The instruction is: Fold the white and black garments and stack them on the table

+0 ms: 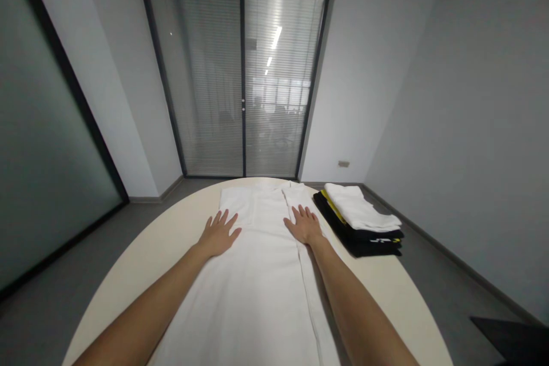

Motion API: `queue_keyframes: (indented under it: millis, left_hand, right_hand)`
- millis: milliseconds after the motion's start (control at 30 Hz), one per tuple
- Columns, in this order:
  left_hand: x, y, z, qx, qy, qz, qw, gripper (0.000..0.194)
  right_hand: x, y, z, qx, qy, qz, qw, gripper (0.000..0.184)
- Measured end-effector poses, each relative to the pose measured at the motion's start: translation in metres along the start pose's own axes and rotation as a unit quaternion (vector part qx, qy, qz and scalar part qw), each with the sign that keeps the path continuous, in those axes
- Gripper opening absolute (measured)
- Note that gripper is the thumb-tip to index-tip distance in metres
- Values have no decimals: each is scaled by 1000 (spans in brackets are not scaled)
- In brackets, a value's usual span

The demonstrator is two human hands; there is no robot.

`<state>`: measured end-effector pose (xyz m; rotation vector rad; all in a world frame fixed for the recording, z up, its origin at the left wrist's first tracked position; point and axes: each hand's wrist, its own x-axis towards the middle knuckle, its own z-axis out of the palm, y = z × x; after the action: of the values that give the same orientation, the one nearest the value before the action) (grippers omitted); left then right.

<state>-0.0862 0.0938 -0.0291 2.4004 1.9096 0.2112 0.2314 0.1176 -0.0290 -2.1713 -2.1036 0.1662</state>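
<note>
A white garment (pixel 257 286), which looks like a shirt, lies spread along the table from the far edge toward me. Its right side is folded over in a long strip, and its far end also shows folded layers. My left hand (pixel 218 234) rests flat on the garment's left edge, fingers spread. On the folded strip at the right, my right hand (pixel 304 225) lies flat with its fingers apart. Neither hand grips the cloth. The near end of the garment runs out of view at the bottom.
A stack of folded clothes (pixel 360 220), white on top with black and yellow below, sits at the table's right edge. The pale round table (pixel 141 263) curves away on both sides. Beyond it stand glass doors with blinds (pixel 240 80). A dark object (pixel 514 337) shows at lower right.
</note>
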Motion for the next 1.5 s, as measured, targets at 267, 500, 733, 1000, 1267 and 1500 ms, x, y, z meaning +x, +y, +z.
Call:
queue_keyframes:
  millis: [267, 500, 733, 1000, 1267, 1500]
  left_hand:
    - [4, 9, 1, 33, 28, 3, 999, 63]
    - [-7, -2, 10, -31, 131, -102, 986, 56]
    - [-1, -16, 9, -115, 126, -98, 981, 47]
    - [20, -34, 0, -280, 143, -132, 940, 38]
    - [17, -46, -4, -405, 148, -164, 887, 35]
    - [17, -38, -5, -438, 156, -139, 875, 33]
  right_hand:
    - [7, 0, 0, -4, -15, 10, 1000, 82]
    - [10, 1, 1, -14, 8, -10, 1000, 77]
    - [0, -19, -8, -65, 19, -10, 998, 67]
    - [-8, -22, 2, -13, 16, 1, 1000, 65]
    - [-21, -25, -6, 25, 104, -41, 993, 53]
    - [-35, -34, -15, 54, 135, -164, 976, 42]
